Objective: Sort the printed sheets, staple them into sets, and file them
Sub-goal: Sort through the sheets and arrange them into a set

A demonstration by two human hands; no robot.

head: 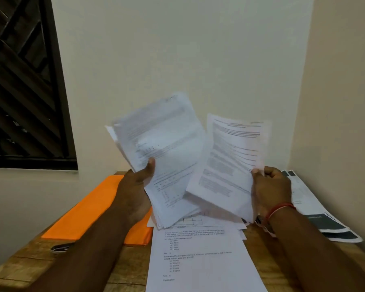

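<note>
Left hand (135, 186) grips a stack of printed sheets (162, 152) raised above the wooden table (30, 262), thumb on its front. Right hand (271, 190) pinches a single sheet (230, 163) by its right edge, overlapping the stack.

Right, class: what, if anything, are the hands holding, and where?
Left hand grips a stack of sheets by its left edge; right hand pinches a separate sheet by its right edge.

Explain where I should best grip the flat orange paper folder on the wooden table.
Probably pinch the orange folder at its bare near-left corner, coming from the left: it lies flat, and loose white printed sheets cover its right edge.
</note>
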